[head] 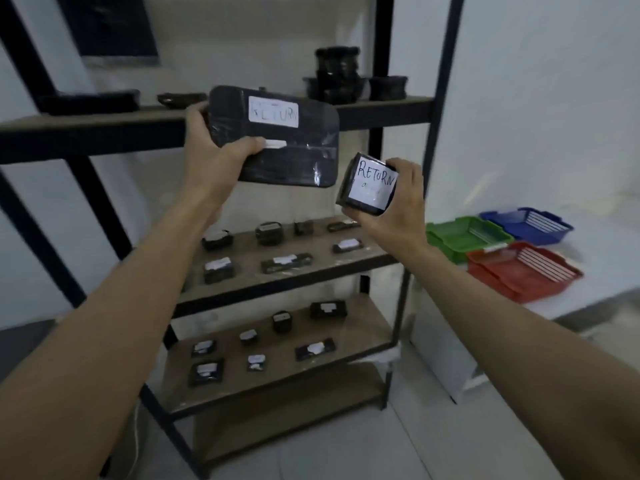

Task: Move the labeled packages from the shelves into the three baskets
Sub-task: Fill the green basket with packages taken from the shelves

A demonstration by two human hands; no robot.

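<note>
Both hands are occupied. The left hand (211, 147) grips the left end of a large flat black package (277, 136), thumb curled over its front face, fingers behind; the white label on it reads RETURN. The right hand (398, 202) is wrapped round a small black package (369, 187), also labelled RETURN, held just right of and below the large one. Both packages are off the shelves and raised in front of the top shelf (381, 112).

Three baskets sit close together on a white counter (606, 282) at the right: green basket (464, 237) nearest the shelves, blue basket (526, 223) farther back, red basket (523, 268) nearest the camera. Basket markings are too small to read, so the RETURN basket cannot be identified from here.

Step in hand, as judged: carry both packages right to the baskets.

- Confirm which basket takes RETURN before releasing either package.
- Keep the large package level; a one-end grip lets the free end sag.
- Clear the shelf's right post (440, 98) when swinging across.
- Lower each package into the basket, not drop it.

Many labelled packages remain on the middle shelf (311, 271) and lower shelf (346, 344), so the task appears to be at an early stage
</note>
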